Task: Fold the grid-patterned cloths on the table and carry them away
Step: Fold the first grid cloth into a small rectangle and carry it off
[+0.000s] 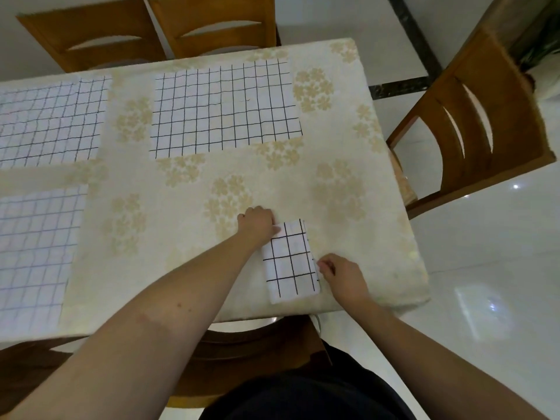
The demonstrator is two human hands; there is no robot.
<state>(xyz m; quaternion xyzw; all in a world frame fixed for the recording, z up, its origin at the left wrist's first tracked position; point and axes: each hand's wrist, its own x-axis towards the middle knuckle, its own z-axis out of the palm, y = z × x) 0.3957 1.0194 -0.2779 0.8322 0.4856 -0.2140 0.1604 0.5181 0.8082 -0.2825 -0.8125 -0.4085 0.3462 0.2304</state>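
A small folded white cloth with a black grid lies near the front right corner of the counter, which is covered in a cream floral tablecloth. The folded cloth is a narrow rectangle; its long axis runs from the near counter edge toward the far side, tilted slightly left at the far end. The left hand rests at the folded cloth's far left corner, fingers curled and apparently pinching that corner, though the grip is hard to make out. The right hand sits at its right edge, fingertips drawn together on the hem. Three more grid cloths lie flat and unfolded: one beyond the folded cloth, two far to its left. Four cloths in all.
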